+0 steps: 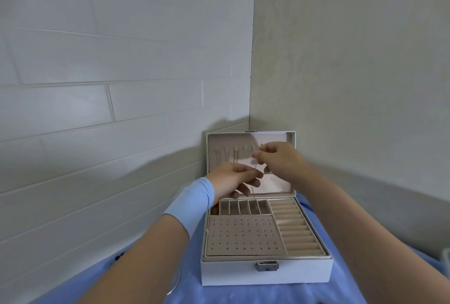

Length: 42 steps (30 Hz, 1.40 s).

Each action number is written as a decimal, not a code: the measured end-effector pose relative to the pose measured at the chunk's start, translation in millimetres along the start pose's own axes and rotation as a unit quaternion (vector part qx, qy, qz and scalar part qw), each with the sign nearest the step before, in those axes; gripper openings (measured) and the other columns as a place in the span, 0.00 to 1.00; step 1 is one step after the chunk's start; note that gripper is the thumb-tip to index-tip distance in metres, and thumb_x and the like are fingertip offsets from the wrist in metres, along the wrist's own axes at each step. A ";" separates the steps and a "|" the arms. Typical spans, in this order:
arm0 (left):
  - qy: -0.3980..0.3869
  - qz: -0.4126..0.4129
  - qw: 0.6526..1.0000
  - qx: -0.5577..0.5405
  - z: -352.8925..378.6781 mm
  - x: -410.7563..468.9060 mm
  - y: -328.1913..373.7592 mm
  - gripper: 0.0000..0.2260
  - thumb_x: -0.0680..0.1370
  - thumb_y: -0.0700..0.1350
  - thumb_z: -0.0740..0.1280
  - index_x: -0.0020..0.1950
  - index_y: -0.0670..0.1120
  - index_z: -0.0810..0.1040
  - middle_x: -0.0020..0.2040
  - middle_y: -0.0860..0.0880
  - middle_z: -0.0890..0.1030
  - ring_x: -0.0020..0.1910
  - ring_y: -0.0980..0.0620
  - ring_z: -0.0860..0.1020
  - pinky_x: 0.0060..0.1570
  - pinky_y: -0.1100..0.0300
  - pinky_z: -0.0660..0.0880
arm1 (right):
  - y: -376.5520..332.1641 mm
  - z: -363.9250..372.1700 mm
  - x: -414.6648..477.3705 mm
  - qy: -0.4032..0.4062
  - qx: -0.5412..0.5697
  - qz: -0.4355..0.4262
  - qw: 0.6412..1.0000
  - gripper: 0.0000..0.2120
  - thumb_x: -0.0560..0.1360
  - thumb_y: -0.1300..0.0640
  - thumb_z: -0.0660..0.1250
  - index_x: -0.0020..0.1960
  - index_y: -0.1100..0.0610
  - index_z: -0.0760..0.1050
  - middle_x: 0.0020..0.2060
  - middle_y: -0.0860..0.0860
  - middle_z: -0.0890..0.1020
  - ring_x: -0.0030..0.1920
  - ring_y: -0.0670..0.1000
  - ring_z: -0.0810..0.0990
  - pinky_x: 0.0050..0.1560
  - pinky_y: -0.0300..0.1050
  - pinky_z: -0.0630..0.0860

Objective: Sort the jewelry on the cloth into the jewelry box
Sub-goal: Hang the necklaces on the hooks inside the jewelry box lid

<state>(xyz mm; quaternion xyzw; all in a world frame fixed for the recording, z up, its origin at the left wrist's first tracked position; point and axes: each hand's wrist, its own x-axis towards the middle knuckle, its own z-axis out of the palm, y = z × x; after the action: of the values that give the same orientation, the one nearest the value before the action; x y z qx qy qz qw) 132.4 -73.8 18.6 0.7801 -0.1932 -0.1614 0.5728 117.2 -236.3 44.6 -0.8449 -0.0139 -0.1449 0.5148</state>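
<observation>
A white jewelry box (267, 272) stands open on a blue cloth (243, 294), its lid upright against the wall. Inside the lid (214, 143) several thin necklaces hang from hooks. Both hands are raised in front of the lid. My right hand (280, 160) pinches the top of a thin chain (255, 182) near the hooks. My left hand (236, 177), with a light blue wrist band, holds the chain lower down with curled fingers. The chain hangs down toward the small compartments (243, 207). A perforated earring panel (243, 235) and ring rolls (297, 228) fill the tray.
The box sits in a corner between a white tiled wall on the left and a beige wall on the right. A thin ring-like bangle (175, 284) lies on the cloth left of the box. Small dark items (119, 255) lie at the cloth's left edge.
</observation>
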 end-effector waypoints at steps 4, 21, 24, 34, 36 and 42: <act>0.037 0.006 0.998 0.048 -3.0 -0.6 3.0 0.08 0.79 0.52 0.67 0.51 0.52 0.83 0.42 0.56 0.85 0.35 0.56 0.78 0.35 0.65 0.71 | 9.4 0.1 -7.0 -0.079 -0.008 0.080 0.994 0.13 0.80 0.54 0.63 0.50 0.61 0.83 0.41 0.53 0.81 0.33 0.50 0.74 0.35 0.43 0.71; 0.126 0.017 0.907 0.401 -11.5 23.5 -6.6 0.17 0.80 0.52 0.62 0.69 0.53 0.75 0.68 0.52 0.75 0.64 0.49 0.75 0.63 0.54 0.72 | 13.6 1.9 20.8 -0.048 -0.039 -0.001 0.998 0.07 0.78 0.56 0.71 0.45 0.59 0.84 0.39 0.52 0.87 0.25 0.47 0.76 0.27 0.42 0.72; 0.095 -0.009 0.866 0.491 -6.5 25.0 -6.7 0.18 0.81 0.54 0.61 0.71 0.54 0.73 0.71 0.52 0.69 0.65 0.47 0.74 0.63 0.52 0.72 | 9.1 2.5 31.9 -0.035 -0.061 -0.016 0.997 0.08 0.78 0.55 0.71 0.44 0.58 0.84 0.39 0.50 0.87 0.27 0.48 0.79 0.28 0.42 0.73; 0.074 -0.013 0.865 0.496 -9.1 26.1 -6.1 0.13 0.78 0.51 0.62 0.58 0.51 0.81 0.57 0.50 0.79 0.49 0.46 0.80 0.51 0.52 0.79 | 25.7 18.5 39.6 -0.119 -0.219 -0.029 0.968 0.04 0.74 0.56 0.71 0.45 0.54 0.85 0.37 0.49 0.86 0.31 0.49 0.85 0.35 0.37 0.78; 0.071 -0.013 0.875 0.479 -10.8 23.3 -5.6 0.12 0.78 0.51 0.62 0.57 0.51 0.81 0.53 0.50 0.81 0.48 0.47 0.80 0.51 0.52 0.79 | 29.7 19.6 35.2 -0.128 -0.236 -0.020 0.963 0.04 0.74 0.57 0.71 0.48 0.52 0.84 0.38 0.46 0.87 0.33 0.49 0.86 0.44 0.49 0.84; 0.071 -0.002 0.883 0.463 -7.5 10.2 -1.6 0.21 0.79 0.52 0.63 0.72 0.52 0.71 0.66 0.50 0.76 0.60 0.47 0.77 0.57 0.54 0.74 | 17.0 11.6 8.8 -0.084 -0.233 -0.053 0.967 0.06 0.76 0.58 0.70 0.49 0.52 0.85 0.43 0.45 0.85 0.34 0.45 0.82 0.47 0.45 0.82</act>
<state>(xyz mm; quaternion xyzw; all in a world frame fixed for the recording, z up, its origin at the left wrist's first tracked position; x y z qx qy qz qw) 145.0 -72.0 18.9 0.9663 -0.2033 0.0012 0.1579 131.2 -235.3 27.2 -0.9487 -0.0673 -0.1000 0.2922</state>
